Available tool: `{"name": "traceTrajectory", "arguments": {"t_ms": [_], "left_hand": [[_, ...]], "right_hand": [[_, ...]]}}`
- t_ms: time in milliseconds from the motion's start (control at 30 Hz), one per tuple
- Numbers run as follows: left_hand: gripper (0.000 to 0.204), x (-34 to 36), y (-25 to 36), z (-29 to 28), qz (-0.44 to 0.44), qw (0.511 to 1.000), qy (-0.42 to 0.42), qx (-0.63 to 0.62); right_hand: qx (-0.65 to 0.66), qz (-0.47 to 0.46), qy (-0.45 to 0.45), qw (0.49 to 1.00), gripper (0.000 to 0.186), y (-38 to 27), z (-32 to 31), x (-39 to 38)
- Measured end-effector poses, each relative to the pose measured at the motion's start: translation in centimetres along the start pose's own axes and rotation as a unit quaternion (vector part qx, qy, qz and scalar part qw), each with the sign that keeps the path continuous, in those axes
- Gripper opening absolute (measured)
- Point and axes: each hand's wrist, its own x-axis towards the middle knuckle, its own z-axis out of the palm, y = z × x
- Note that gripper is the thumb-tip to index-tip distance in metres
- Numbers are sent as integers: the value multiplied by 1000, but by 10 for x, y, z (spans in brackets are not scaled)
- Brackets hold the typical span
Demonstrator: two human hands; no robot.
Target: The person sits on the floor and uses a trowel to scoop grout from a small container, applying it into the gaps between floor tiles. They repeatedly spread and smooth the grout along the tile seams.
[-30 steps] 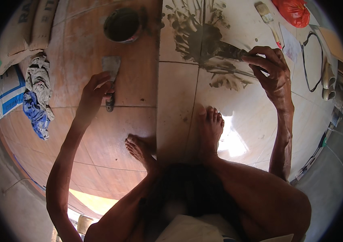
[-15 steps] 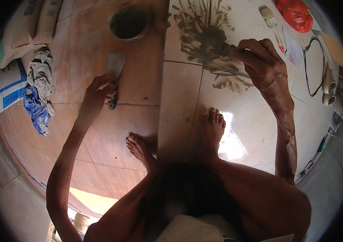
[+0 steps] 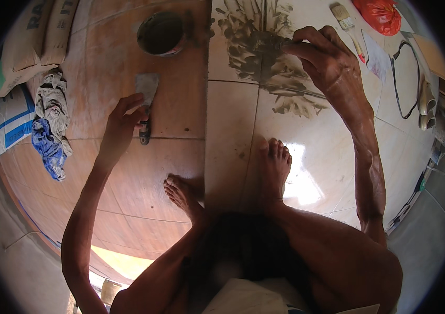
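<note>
My right hand (image 3: 332, 60) is closed on a dark tool (image 3: 268, 42) coated in grey paste; its exact kind is hard to make out. The tool's end lies in a patch of wet grey paste (image 3: 295, 103), smeared in fan-like strokes over pale floor tiles and across their joints. On the brownish tiles to the left, a putty knife (image 3: 146, 88) lies with its blade pointing away from me. Above its handle hovers my left hand (image 3: 122, 120), fingers bent and apart, seemingly without gripping it. Farther off stands a round bucket (image 3: 176, 51) with grey paste inside.
A paintbrush (image 3: 344, 20) and a red plastic bag (image 3: 379, 17) lie at the far right, near a looped black cord (image 3: 396, 94). Brown sacks (image 3: 29, 44), a blue-white sack (image 3: 10, 125) and a crumpled cloth (image 3: 51, 123) sit left. My bare feet (image 3: 275, 162) straddle the tile seam.
My right hand has moved left and slightly away from me, taking the tool deeper into the smeared paste. My left hand stays over the putty knife. The whole view has shifted slightly.
</note>
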Motion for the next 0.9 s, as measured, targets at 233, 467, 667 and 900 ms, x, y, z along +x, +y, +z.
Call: {"name": "traceTrajectory", "arguments": {"t_ms": [233, 467, 667, 900], "left_hand": [[56, -6, -2, -1, 10, 1000, 5, 7], [56, -4, 3, 2, -1, 1000, 1, 1], [57, -3, 2, 1, 28, 999, -5, 16], [58, -3, -4, 4, 11, 1000, -5, 15]], "right_hand": [[-2, 46, -35, 998, 31, -8, -17, -25], [-16, 24, -5, 1000, 31, -16, 2, -5], [-19, 70, -29, 997, 33, -29, -14, -28], [-89, 83, -44, 992, 26, -28, 12, -8]]}}
